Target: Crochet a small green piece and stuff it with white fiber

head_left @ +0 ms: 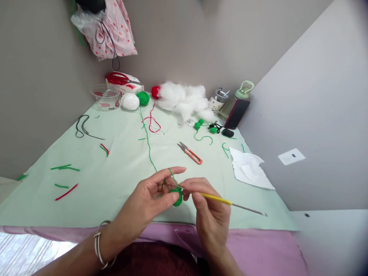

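Near the front edge of the table, my left hand (151, 197) pinches a small green crochet piece (178, 197) between thumb and fingers. Green yarn (148, 142) runs from the green ball (142, 98) at the back and passes over my raised left index finger. My right hand (211, 211) grips a crochet hook (218, 198) by its yellow handle. The hook's working tip meets the top of the green piece, where my fingers partly hide it. Its other metal end, also hooked, points out to the right.
Orange thread snips (193, 154) lie beyond my hands. At the back are white stuffing (185, 98), a white yarn ball (130, 101), a red ball (156, 92), a plastic tub (105, 101) and a bottle (230, 109). Crumpled paper (249, 168) lies right; yarn scraps (66, 192) lie left.
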